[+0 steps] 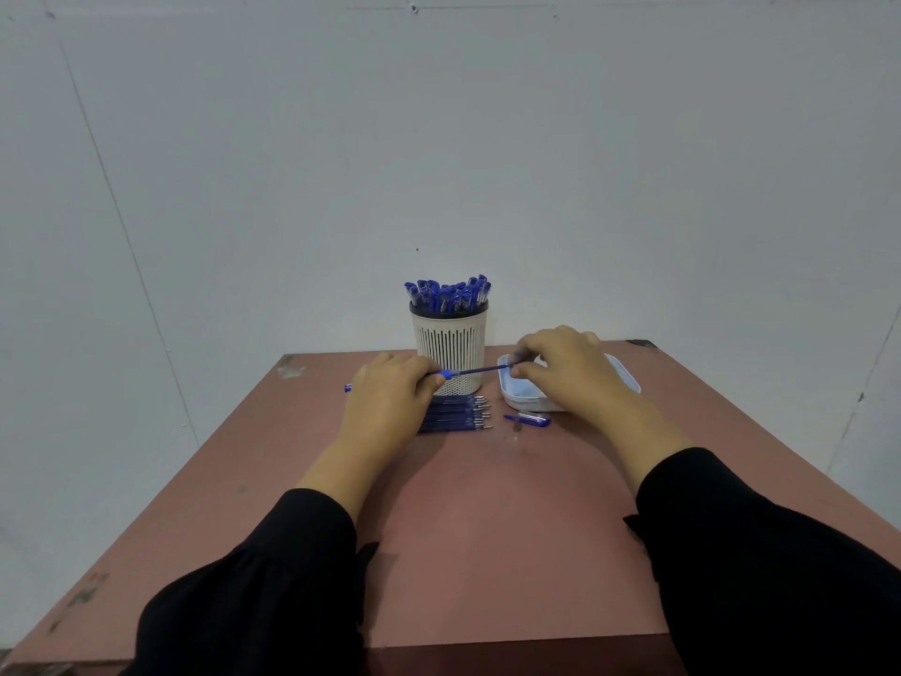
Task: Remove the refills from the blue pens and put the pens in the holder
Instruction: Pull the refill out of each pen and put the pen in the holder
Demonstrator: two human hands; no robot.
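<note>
So I've got one blue pen [470,371] held sideways just above the table, right in front of the white slotted holder [449,351]. My left hand [390,392] has its fingers curled round the grip end, and my right hand [565,365] is pinching the other end, which from here looks like the thin refill part, though I honestly can't tell how far out it is. Below the pen there's a neat row of pulled refills [456,414] lying on the table [487,529], and the holder behind it is already stuffed with blue pens [447,292]. A pale blue tray [529,390] sits under my right hand, with a loose cap [529,419] just in front of it. Main worry: that holder is crammed, so jamming another pen in could tip it or pop others out. Also, if I yank the refill crooked it might bend, or my elbow-level clumsiness could scatter the row of refills.
</note>
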